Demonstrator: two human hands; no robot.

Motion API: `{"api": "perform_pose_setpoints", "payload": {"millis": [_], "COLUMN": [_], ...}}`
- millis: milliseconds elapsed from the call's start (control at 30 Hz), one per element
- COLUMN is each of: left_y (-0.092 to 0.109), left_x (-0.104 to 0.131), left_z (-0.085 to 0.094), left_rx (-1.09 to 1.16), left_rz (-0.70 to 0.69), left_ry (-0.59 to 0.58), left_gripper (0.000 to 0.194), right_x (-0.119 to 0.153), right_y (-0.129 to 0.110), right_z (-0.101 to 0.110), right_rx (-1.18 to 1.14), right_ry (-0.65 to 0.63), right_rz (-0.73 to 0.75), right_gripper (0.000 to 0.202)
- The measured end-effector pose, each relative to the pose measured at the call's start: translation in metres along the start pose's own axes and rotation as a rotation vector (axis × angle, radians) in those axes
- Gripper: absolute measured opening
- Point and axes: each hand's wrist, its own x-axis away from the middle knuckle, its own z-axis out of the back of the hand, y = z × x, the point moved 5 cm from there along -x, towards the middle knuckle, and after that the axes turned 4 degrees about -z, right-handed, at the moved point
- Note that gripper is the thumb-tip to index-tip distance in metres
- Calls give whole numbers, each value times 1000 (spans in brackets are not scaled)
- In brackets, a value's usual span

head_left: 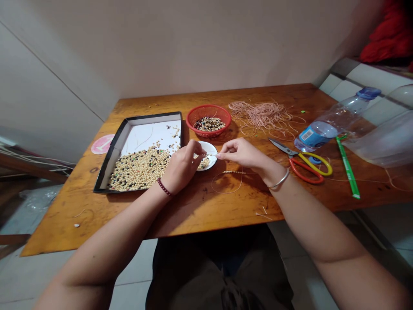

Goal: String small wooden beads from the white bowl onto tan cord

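Above a small white dish [211, 161] with pale beads in it, both hands pinch a thin pale string [211, 153]. My left hand [184, 165] has its fingers closed at the string's left side, over the dish's left edge. At the dish's right edge, my right hand [240, 153] pinches the string between thumb and forefinger. Whether a bead sits between the fingertips is too small to tell. A short row of pale beads on a string [232, 172] lies on the wooden table just below my right hand, beside a loop of string.
A black-edged tray [98, 181] of mixed beads stands left; a red basket [190, 125] of beads stands behind the dish. Tangled pink string [260, 114], scissors [300, 157], a plastic bottle [322, 129] and a green strip [348, 170] lie right.
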Motion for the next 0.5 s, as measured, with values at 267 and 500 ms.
{"api": "perform_pose_setpoints", "payload": {"millis": [267,500], "left_y": [0,-9], "left_x": [-1,-3], "left_z": [4,15], "left_rx": [67,301], "left_rz": [-7,131], "left_ry": [117,405], "left_gripper": [21,35], "right_x": [-3,0], "right_y": [4,-1], "right_z": [-3,2], "right_rx": [-16,-241], "right_ry": [21,67], "right_rz": [-32,-69], "right_gripper": [29,30]}}
